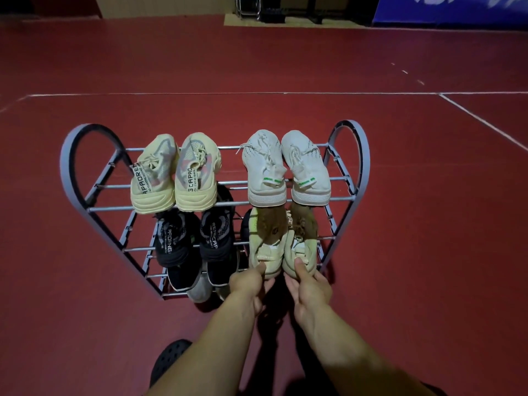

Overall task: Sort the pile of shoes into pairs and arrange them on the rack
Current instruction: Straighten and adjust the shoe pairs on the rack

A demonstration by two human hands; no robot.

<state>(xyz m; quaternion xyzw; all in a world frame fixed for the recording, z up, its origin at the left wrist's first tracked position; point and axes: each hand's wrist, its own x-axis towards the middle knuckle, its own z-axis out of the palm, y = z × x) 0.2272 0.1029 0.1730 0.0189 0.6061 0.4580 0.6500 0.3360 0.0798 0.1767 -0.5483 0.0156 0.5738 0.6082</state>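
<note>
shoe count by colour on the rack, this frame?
Yellow shoes, top tier left: 2
White shoes, top tier right: 2
Black shoes, lower tier left: 2
Green-brown shoes, lower tier right, one in each hand: 2
Grey shoe, partly hidden under the black pair: at least 1
Total: 9 visible

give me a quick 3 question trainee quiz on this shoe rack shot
1. True or false: the white pair sits on the top shelf, right side.
2. Which pair do the left hand and right hand hold? A) black pair B) olive-and-pale-green pair C) yellow pair
3. What sits directly below the yellow pair on the grey rack?

Key
1. True
2. B: each hand grips one heel of the olive-and-pale-green pair, on the middle shelf, right side
3. The black pair
</note>
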